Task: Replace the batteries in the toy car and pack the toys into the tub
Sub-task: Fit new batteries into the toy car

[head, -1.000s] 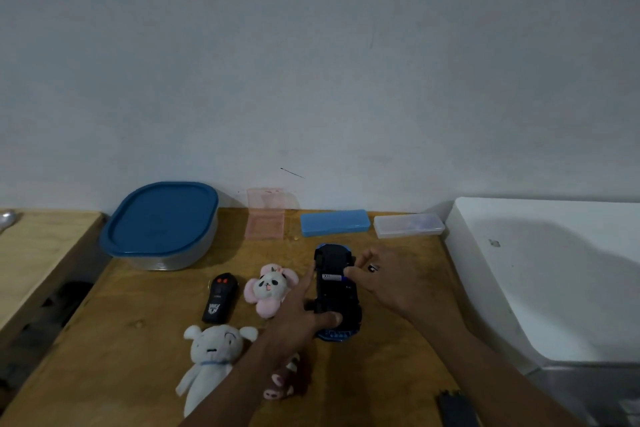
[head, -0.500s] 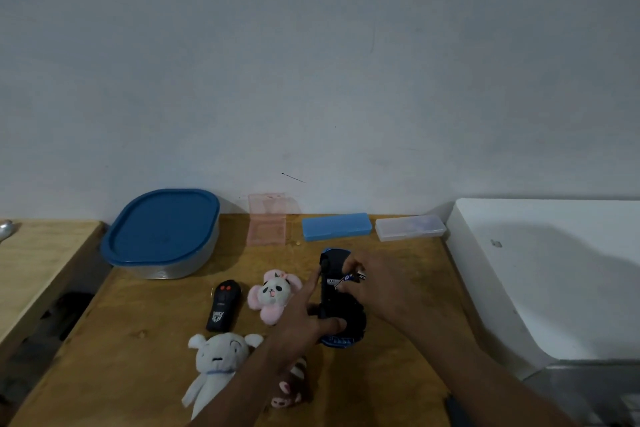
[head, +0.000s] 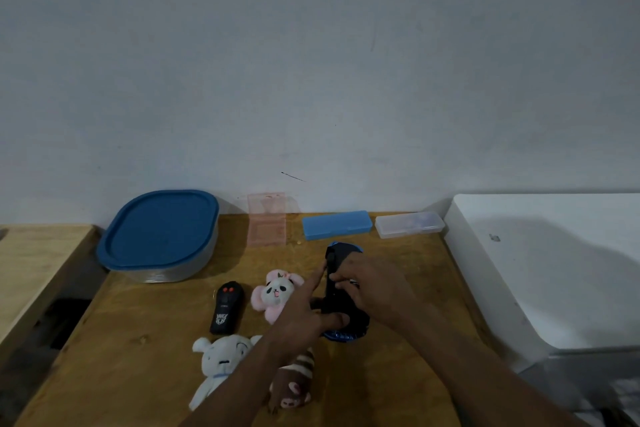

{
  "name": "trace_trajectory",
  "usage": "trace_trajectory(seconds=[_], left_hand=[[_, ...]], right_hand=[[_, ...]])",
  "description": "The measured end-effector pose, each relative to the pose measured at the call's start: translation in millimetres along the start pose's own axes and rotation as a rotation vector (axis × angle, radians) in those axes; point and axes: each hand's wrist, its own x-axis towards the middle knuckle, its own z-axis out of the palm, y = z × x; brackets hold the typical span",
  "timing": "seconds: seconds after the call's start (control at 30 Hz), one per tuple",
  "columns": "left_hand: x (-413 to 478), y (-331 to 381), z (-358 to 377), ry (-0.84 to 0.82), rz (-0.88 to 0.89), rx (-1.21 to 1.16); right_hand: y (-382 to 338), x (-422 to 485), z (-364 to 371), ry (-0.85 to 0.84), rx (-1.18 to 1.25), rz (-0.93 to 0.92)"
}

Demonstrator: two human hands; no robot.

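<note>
The toy car lies upside down on the wooden table, with its black underside up and its blue body showing at both ends. My left hand grips it, thumb at the near end and index finger stretched along its left side. My right hand is curled over the underside, and its fingertips pinch a small battery against the car. The tub with its blue lid on stands at the back left.
A black remote, a pink panda plush, a white plush and a brown striped plush lie left of the car. Pink, blue and clear cases line the wall. A white block borders the right.
My right hand brought the battery from just right of the car onto its underside. My left hand kept its grip on the car.
</note>
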Motion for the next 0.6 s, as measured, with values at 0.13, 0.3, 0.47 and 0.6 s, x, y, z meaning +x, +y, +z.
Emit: trace_trajectory(seconds=[0.13,0.3,0.47,0.6], left_hand=[[3.9,0.2,1.0,0.024,0.025,-0.03],[3.6,-1.2,2.0,0.019,0.022,-0.06],[5.3,-2.2,7.0,0.051,0.058,-0.049],[6.9,-1.8,6.1,0.056,0.048,-0.111]], right_hand=[[-5.0,3.5,-3.0,-0.012,-0.075,-0.056],[-4.0,4.5,-3.1,-0.072,-0.152,-0.079],[-0.6,3.9,4.0,-0.061,-0.071,0.026],[2.6,8.8,4.4,-0.068,0.001,0.071]])
